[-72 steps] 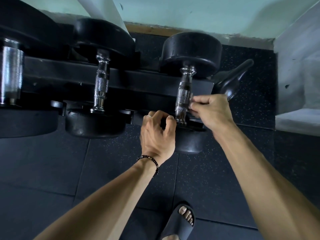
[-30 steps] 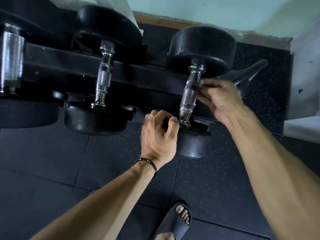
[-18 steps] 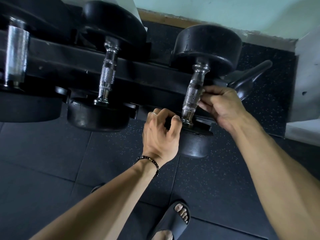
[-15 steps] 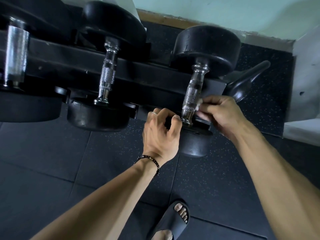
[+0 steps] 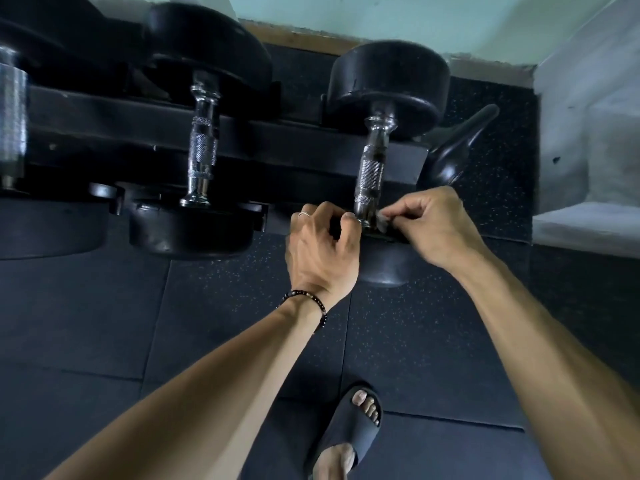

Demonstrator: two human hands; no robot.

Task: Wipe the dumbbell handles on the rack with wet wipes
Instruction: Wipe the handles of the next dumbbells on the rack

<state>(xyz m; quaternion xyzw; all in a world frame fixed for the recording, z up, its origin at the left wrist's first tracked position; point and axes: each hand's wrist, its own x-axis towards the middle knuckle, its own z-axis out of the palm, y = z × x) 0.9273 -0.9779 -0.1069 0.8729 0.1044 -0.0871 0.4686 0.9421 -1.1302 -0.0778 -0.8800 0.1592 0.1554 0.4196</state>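
The wet wipe (image 5: 382, 221) is mostly hidden, only a small pale scrap showing in the right hand's (image 5: 433, 226) pinching fingertips, pressed against the near, lower end of the rightmost dumbbell's chrome handle (image 5: 371, 173). That handle runs away from the viewer across the black rack (image 5: 277, 147). The left hand (image 5: 320, 247) curls over the dumbbell's near black head (image 5: 384, 268), partly covering it.

Black dumbbell heads (image 5: 388, 88), knurled chrome handles (image 5: 370, 174), black rack (image 5: 277, 140), dark speckled floor (image 5: 415, 341), pale green wall (image 5: 381, 15), black-beaded bracelet (image 5: 308, 297).
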